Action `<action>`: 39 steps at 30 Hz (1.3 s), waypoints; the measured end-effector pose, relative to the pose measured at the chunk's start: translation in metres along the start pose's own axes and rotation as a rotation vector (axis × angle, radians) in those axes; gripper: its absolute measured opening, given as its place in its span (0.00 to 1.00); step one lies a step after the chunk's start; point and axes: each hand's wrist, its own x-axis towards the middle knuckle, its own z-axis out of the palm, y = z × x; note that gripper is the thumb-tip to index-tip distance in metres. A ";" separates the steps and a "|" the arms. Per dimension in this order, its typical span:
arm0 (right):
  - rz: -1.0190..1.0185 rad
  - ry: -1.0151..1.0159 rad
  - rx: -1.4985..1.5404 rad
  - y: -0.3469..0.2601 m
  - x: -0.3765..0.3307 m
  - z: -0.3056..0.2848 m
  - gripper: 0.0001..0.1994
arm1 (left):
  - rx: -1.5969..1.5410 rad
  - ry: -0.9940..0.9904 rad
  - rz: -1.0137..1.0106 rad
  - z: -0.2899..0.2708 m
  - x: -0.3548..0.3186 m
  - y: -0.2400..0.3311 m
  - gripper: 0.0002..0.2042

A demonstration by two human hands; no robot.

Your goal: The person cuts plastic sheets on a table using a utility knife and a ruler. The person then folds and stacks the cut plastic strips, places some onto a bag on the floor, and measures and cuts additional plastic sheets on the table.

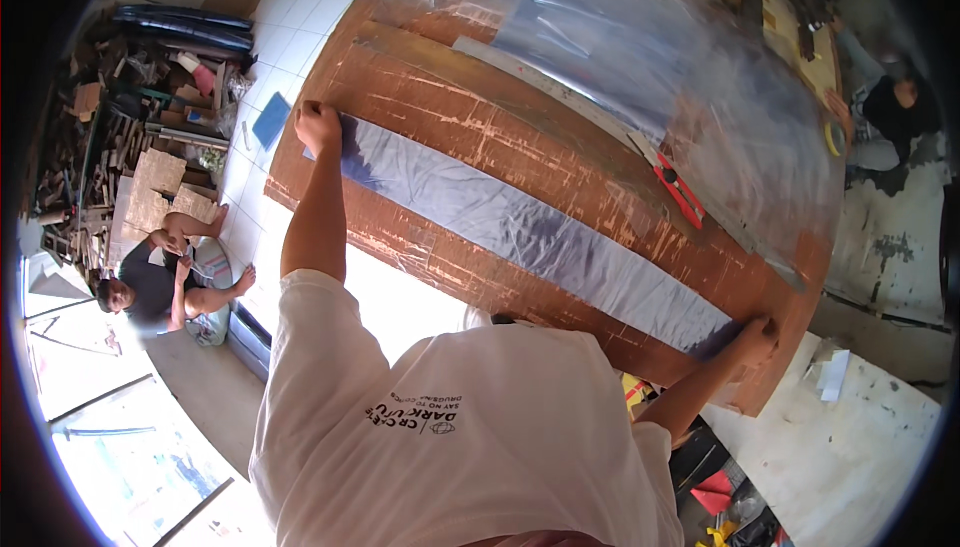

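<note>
A long strip of shiny, pale bluish sheet [540, 242] lies slantwise across the brown worktable [440, 252], slightly wrinkled along its length. My left hand [319, 128] is closed on its far left end. At the near right end, my right hand [757, 340] grips the strip with curled fingers. Beyond the strip lies a red cutter knife [680, 190] with its blade out. Close to the knife, a long metal straightedge [540, 90] runs across the table. Clear plastic sheeting [620, 42] covers much of the table's far side.
A person [165, 282] sits on the floor at the left, near a heap of wood scraps [95, 137]. Another person [885, 112] is at the far right. A blue flat piece [270, 122] lies beside the table's left edge. A white board [830, 437] stands at the lower right.
</note>
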 end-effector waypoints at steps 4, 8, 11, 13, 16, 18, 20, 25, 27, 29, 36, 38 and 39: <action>-0.015 0.005 0.007 0.004 0.002 0.004 0.20 | -0.005 0.014 0.023 0.002 0.002 -0.003 0.08; -0.034 0.038 -0.026 0.010 0.004 0.008 0.20 | 0.002 0.013 -0.008 0.002 -0.001 0.006 0.08; -0.019 0.037 -0.029 0.003 0.002 0.004 0.19 | 0.006 0.019 -0.008 0.001 0.001 0.004 0.08; 0.008 0.028 -0.020 0.000 0.000 0.001 0.18 | 0.033 0.009 -0.023 0.002 0.001 0.002 0.09; 0.008 0.014 0.012 -0.003 -0.001 -0.002 0.18 | 0.065 -0.001 -0.039 0.002 0.003 0.002 0.09; -0.013 0.043 -0.005 -0.003 -0.003 -0.003 0.20 | 0.061 -0.003 -0.042 0.003 0.002 0.003 0.10; -0.011 0.043 -0.006 -0.003 -0.004 -0.004 0.19 | 0.057 -0.004 -0.045 0.002 0.002 0.005 0.10; 0.010 0.033 -0.003 -0.002 -0.003 -0.001 0.17 | 0.057 -0.012 -0.043 0.002 0.002 0.003 0.10; 0.015 0.039 0.012 -0.003 -0.003 -0.001 0.17 | 0.060 0.002 -0.039 0.003 0.002 0.002 0.10; 0.005 0.050 -0.005 -0.004 -0.005 -0.003 0.18 | 0.061 0.014 -0.032 0.003 0.002 0.003 0.10; -0.028 0.088 -0.009 -0.002 -0.003 -0.002 0.18 | 0.058 0.018 -0.012 -0.004 -0.001 0.014 0.10; -0.024 0.079 0.003 -0.002 -0.003 -0.001 0.18 | 0.063 0.005 -0.016 -0.005 -0.001 0.017 0.10; -0.026 0.064 0.014 -0.002 -0.004 -0.002 0.17 | 0.064 0.001 -0.019 -0.006 -0.001 0.017 0.10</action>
